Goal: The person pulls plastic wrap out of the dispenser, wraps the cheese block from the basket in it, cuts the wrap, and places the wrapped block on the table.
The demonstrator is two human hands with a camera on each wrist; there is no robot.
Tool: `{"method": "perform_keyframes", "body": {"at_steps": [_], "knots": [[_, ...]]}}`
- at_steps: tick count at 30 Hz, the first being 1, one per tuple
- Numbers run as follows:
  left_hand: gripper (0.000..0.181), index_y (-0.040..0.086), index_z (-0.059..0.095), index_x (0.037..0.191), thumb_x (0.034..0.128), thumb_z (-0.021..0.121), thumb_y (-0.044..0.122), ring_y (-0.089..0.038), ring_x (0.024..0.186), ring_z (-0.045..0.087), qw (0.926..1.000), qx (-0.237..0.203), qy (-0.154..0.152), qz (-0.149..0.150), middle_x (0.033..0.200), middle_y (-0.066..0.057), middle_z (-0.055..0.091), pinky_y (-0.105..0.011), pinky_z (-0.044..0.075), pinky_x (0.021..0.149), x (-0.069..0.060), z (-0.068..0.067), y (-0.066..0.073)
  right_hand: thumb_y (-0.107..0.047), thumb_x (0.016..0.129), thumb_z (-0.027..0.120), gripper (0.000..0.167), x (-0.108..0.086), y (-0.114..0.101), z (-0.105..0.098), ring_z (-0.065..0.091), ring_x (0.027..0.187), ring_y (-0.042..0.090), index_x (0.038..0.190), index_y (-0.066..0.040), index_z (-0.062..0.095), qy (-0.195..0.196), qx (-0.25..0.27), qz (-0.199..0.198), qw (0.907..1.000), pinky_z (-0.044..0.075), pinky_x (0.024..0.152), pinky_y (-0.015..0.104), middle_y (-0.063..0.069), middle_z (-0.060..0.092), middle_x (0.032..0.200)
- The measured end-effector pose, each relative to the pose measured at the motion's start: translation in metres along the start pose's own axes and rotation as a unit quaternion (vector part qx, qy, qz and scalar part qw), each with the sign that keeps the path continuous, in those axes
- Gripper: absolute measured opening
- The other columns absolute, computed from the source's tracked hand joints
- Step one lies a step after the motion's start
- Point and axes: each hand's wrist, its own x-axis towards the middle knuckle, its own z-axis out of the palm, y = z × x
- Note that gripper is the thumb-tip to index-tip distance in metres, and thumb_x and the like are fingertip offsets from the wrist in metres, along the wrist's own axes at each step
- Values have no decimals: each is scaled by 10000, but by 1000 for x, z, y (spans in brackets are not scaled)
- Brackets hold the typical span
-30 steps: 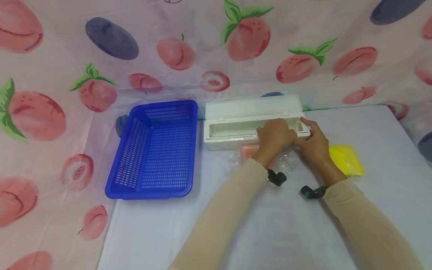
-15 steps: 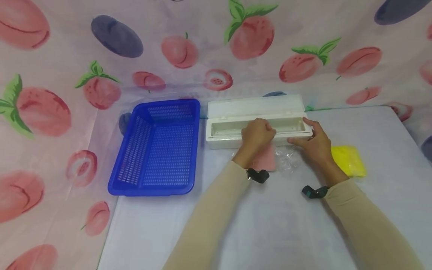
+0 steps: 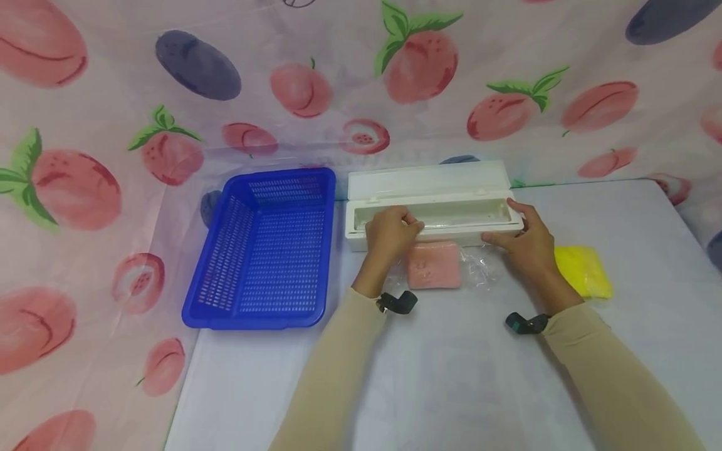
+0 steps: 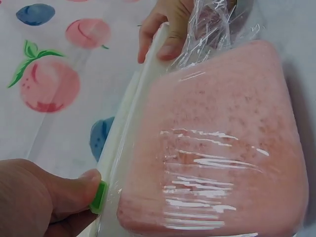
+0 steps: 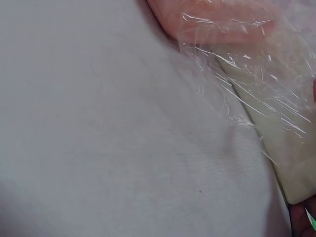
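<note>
A long white plastic-wrap dispenser (image 3: 429,181) lies on the table with its lid raised. My left hand (image 3: 392,232) is over the left part of its front edge; in the left wrist view its thumb and finger pinch a small green slide cutter (image 4: 100,197) on that edge. My right hand (image 3: 527,241) grips the dispenser's right end, thumb on the front. Against the front wall lies a pink block (image 3: 433,266), smooth and rounded at the corners, with clear plastic wrap (image 4: 197,168) stretched over it. Crumpled wrap (image 3: 479,266) sticks out to its right. What the block is made of cannot be told.
A blue perforated basket (image 3: 324,250) stands left of the dispenser. A yellow wrapped block (image 3: 582,271) lies just right of my right hand. Behind the table (image 3: 451,376) hangs a fruit-print cloth (image 3: 316,144).
My left hand has slid leftward along the dispenser's front edge, from near the right end to the left part, baring the pink block to the head view. My right hand keeps its grip.
</note>
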Motion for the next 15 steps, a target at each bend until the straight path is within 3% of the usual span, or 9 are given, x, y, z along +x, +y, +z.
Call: {"method": "perform_keyframes", "body": {"at_steps": [4, 9, 13, 14, 15], "knots": [[186, 213, 731, 775, 894, 775, 348, -235, 948, 705, 9993, -5, 343, -156, 782, 32, 749, -476, 437, 1029, -6, -2, -7, -578, 769, 827, 1063, 0, 0, -1, 434, 1400, 407, 1615, -373, 217, -57, -12, -57, 10000, 367, 1157, 607, 119, 358, 1647], [171, 212, 720, 747, 900, 755, 281, -221, 977, 710, 9971, 124, 653, -377, 783, 42, 742, -590, 259, 1209, -11, -2, -8, -589, 757, 830, 1076, 1, 1, -1, 436, 1399, 409, 1615, -372, 219, -90, -24, -68, 9999, 375, 1150, 611, 119, 361, 1645], [249, 225, 608, 654, 878, 702, 171, -210, 871, 675, 9954, 243, 903, -231, 652, 93, 601, -638, 228, 1213, -15, -2, -10, -579, 764, 831, 1064, 2, 1, -2, 421, 1422, 410, 1613, -372, 224, -64, -43, -32, 10000, 357, 1155, 624, 102, 347, 1655], [312, 200, 559, 634, 936, 616, 144, -166, 804, 639, 9942, -574, 848, -338, 618, 100, 543, -569, 244, 1227, -15, -3, -12, -575, 765, 832, 1063, 2, 0, -2, 418, 1425, 411, 1613, -371, 224, -65, -47, -29, 10000, 355, 1156, 625, 102, 343, 1657], [326, 205, 529, 623, 926, 611, 119, -166, 779, 620, 9930, -543, 1001, -302, 608, 104, 517, -550, 271, 1218, -16, -4, -15, -572, 767, 833, 1061, 2, 0, -3, 417, 1426, 410, 1613, -370, 225, -59, -53, -22, 10000, 353, 1158, 625, 100, 343, 1657]]}}
